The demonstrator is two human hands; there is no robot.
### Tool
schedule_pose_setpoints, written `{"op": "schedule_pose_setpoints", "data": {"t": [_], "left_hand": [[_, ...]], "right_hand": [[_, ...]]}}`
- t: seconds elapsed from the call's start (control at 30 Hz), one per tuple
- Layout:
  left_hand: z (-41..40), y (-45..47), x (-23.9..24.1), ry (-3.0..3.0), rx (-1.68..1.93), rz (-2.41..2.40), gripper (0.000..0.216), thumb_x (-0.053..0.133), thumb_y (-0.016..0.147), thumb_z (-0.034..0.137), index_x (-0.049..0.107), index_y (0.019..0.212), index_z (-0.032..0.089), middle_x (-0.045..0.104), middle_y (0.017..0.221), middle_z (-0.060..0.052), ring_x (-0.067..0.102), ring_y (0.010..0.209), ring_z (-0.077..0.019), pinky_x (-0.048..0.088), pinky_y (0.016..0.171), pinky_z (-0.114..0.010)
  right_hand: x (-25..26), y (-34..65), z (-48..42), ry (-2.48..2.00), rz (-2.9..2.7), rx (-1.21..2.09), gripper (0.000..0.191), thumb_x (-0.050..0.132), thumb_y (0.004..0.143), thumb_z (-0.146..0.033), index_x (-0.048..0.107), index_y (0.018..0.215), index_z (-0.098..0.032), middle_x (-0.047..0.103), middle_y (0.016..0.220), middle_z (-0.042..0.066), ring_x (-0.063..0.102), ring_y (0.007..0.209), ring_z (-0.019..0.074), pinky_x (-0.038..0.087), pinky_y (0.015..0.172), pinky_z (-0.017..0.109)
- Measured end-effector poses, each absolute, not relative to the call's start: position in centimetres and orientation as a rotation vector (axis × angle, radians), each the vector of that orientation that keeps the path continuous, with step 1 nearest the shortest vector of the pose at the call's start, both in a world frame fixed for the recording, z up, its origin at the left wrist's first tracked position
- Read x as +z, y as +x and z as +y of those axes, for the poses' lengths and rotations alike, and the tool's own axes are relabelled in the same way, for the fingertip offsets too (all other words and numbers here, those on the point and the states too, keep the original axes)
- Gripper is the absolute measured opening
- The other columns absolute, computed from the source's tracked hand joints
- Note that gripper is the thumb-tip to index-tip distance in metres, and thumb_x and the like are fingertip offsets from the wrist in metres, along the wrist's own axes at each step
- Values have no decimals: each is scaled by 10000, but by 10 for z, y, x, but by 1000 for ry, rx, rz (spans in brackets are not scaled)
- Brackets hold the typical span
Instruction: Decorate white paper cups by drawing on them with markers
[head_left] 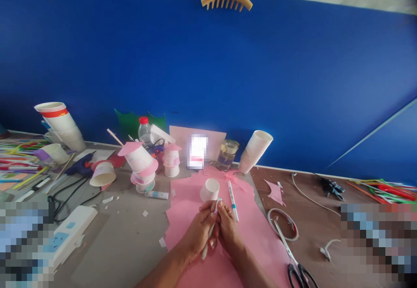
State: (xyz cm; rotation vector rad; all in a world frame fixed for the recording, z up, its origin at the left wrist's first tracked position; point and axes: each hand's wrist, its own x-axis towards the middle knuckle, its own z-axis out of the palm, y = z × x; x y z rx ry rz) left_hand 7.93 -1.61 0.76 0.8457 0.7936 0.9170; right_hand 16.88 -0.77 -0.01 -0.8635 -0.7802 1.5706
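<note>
My left hand [198,231] and my right hand [228,223] meet over the pink paper [257,236], fingers closed together. Between them is a slim, pale, pen-like thing [204,252]; its lower end sticks out below the left palm, and a whitish tip shows at the top between the fingertips. The fingers cover most of it, so its exact kind is unclear. Just beyond my fingers stands a white paper cup [211,187]. A white marker with a blue band [233,201] lies on the paper beside my right hand.
At left are pink-and-white cup models [138,162], a glue gun [80,164] and a power strip [71,231]. Stacked cups [256,151], a glass jar [227,154] and a lit phone [197,151] line the blue partition [208,71]. Scissors [293,253] and tape [283,224] lie right.
</note>
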Motion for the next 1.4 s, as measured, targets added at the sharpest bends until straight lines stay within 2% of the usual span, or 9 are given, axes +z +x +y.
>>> {"op": "schedule_pose_setpoints", "data": {"t": [0.17,0.3,0.5,0.6,0.77,0.9,1.07,1.3,1.4], "left_hand": [[-15,74,11,562,790,659,509,688,664,636,486,759,178,480,450,92,257,278,-14,235,317,-171],[-11,64,13,485,709,542,463,723,690,560,529,799,154,482,466,91,248,284,-7,231,321,-170],[-12,67,3,502,736,570,495,725,669,594,555,805,149,530,511,60,369,321,-38,371,386,-199],[-12,74,-2,699,899,712,500,656,713,634,551,723,145,511,471,43,424,348,-66,343,388,-203],[-15,76,4,1072,1015,891,401,608,810,526,608,930,143,535,488,48,479,389,-97,353,399,-208],[-16,75,10,1137,933,918,458,502,864,554,612,1006,133,521,455,46,479,328,-114,351,337,-215],[-13,76,11,1071,904,803,539,517,843,587,561,1116,124,523,444,53,454,284,-107,351,289,-201],[-16,76,13,1022,843,817,520,504,845,589,566,1066,123,467,375,77,345,252,-77,269,271,-174],[-15,73,16,1011,788,838,458,496,854,576,600,904,133,460,368,66,338,256,-70,233,283,-178]], "right_hand": [[12,165,-7,-907,-754,1545,526,570,742,-701,570,632,-187,609,554,38,587,461,158,397,343,217],[17,163,-10,-876,-732,1586,524,558,738,-717,545,631,-204,619,621,48,611,539,173,431,385,240],[7,163,-8,-844,-687,1622,477,578,766,-658,546,660,-194,598,579,10,480,338,90,322,268,187],[0,165,-4,-873,-742,1629,416,612,783,-590,561,703,-184,590,538,-24,366,237,47,270,220,171],[-1,164,-5,-857,-795,1537,379,639,792,-536,541,703,-181,659,642,0,399,275,30,294,227,142],[2,162,-11,-948,-768,1537,436,595,785,-614,538,761,-182,635,586,-23,391,220,45,286,178,157],[4,160,-13,-1030,-707,1510,491,562,757,-682,504,766,-194,644,601,-32,415,183,70,293,156,187],[13,159,-15,-1203,-660,1408,438,568,770,-644,486,673,-225,593,514,-59,414,211,82,280,188,216],[14,156,-19,-1264,-678,1301,411,586,781,-598,506,622,-227,621,565,-40,465,287,91,296,240,233]]}}
